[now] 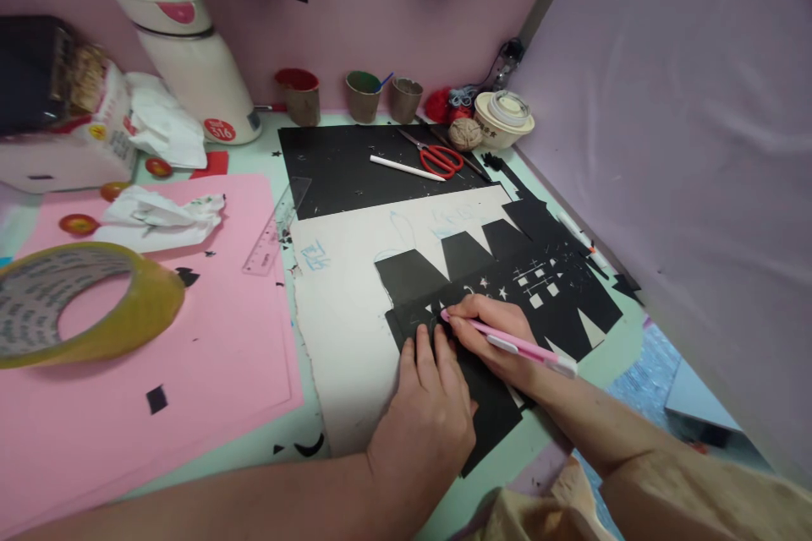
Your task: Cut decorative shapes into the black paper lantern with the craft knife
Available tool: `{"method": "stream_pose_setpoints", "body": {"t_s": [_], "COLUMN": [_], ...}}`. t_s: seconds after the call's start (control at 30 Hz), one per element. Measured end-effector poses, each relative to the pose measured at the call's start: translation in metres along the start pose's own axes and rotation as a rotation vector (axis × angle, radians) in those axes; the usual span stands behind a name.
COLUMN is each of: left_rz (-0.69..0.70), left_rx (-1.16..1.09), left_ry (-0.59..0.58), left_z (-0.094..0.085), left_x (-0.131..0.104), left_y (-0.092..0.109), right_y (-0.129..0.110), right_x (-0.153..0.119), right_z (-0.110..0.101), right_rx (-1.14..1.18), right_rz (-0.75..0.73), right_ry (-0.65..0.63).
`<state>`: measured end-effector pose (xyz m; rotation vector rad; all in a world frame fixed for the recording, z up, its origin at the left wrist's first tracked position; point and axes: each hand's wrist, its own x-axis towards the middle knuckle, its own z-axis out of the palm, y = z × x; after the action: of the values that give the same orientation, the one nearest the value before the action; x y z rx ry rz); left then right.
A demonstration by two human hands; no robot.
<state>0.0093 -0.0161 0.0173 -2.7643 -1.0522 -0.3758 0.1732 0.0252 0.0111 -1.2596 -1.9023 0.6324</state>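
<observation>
My right hand (498,334) grips a slim pink craft knife (517,344), its tip down on a sheet of black paper (488,296). The paper has small cut-out stars, triangles and a grid of squares, with notched flaps along its edges. My left hand (428,406) lies flat on the same paper, fingers stretched out, their tips just below the knife tip. Under the black paper is a white board (346,338) with torn left edge and blue pencil marks. The blade itself is too small to make out.
Red-handled scissors (442,161) and a white stick (406,167) lie on another black sheet (342,152). A clear ruler (276,228), pink sheets (234,338) and a tape roll (145,296) are on the left. Paper cups (364,97), a lidded tub (504,118) and a white bottle (196,76) stand behind.
</observation>
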Motion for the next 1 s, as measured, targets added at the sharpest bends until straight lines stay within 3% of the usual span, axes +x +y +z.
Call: {"method": "stream_pose_setpoints", "body": {"t_s": [0.4, 1.0], "left_rz": [0.005, 0.005], "left_rx": [-0.006, -0.001], "left_ry": [-0.002, -0.003], "left_z": [-0.0009, -0.0001], "left_x": [0.0004, 0.0007], "left_y": [-0.0008, 0.0005], "right_y": [0.001, -0.0058], "right_x": [0.0005, 0.0055], "right_z": [0.0003, 0.0003], "right_rx": [-0.021, 0.042], "right_rz": [0.015, 0.158], "right_ry": [0.002, 0.046]}}
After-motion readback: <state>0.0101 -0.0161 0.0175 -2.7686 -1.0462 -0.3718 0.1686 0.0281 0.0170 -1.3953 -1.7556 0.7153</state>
